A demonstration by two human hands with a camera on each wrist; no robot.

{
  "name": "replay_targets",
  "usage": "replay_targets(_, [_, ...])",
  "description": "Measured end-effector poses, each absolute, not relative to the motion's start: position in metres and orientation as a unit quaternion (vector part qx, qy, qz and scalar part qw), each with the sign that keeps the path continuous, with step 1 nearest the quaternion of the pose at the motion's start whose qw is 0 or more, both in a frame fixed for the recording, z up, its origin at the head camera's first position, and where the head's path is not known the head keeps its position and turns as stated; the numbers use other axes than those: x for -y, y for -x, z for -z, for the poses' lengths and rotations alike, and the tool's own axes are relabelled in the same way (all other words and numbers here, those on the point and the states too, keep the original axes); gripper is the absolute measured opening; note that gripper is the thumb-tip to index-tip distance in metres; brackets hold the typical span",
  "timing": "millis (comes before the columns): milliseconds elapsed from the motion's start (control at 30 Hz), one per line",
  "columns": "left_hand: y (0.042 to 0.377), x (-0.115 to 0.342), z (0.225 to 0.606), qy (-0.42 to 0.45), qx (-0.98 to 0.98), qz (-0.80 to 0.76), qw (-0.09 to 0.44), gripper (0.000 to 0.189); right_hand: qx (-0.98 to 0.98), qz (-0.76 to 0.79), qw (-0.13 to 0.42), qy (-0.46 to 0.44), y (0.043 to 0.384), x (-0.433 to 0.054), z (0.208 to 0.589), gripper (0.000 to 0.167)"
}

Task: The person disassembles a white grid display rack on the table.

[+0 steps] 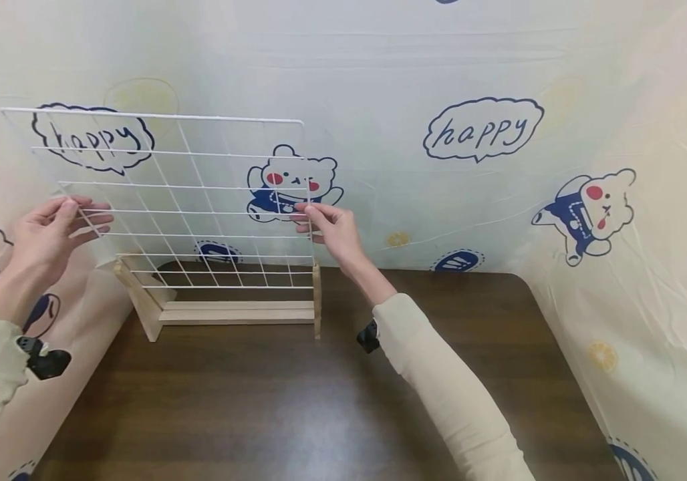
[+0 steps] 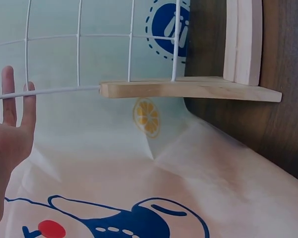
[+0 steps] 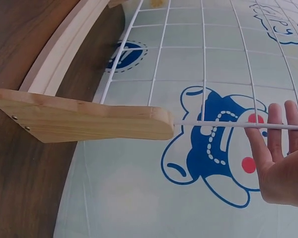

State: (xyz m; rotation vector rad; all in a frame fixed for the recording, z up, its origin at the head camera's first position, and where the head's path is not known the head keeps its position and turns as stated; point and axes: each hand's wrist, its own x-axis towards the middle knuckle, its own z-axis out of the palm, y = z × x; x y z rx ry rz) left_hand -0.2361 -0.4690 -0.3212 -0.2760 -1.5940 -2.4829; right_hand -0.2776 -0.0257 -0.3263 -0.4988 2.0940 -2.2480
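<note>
A white wire grid panel (image 1: 199, 212) stands tilted up in a pale wooden stand (image 1: 235, 314) on the table. My left hand (image 1: 49, 234) pinches the panel's left edge wire between thumb and fingers, above the stand. On the opposite edge, my right hand (image 1: 339, 234) pinches the wire at about the same height. In the left wrist view, one wooden side piece (image 2: 188, 90) lies along the panel's lower side, with fingers behind the wire. The other side piece (image 3: 89, 119), with two screw heads, shows in the right wrist view. The panel's lower part sits between both side pieces.
The dark brown wooden table (image 1: 247, 401) extends in front and to the right of the stand. A pale cloth (image 1: 379, 80) printed with bears and "happy" bubbles hangs behind and along both sides. Small black cameras (image 1: 369, 337) are worn at the wrists.
</note>
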Motion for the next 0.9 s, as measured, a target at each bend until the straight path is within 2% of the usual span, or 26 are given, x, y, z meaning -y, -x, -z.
replay_targets(900, [0.24, 0.461, 0.291, 0.045, 0.501, 0.854, 0.131, 0.023, -0.661, 0.728, 0.011, 0.18, 0.278, 0.029, 0.293, 0.03])
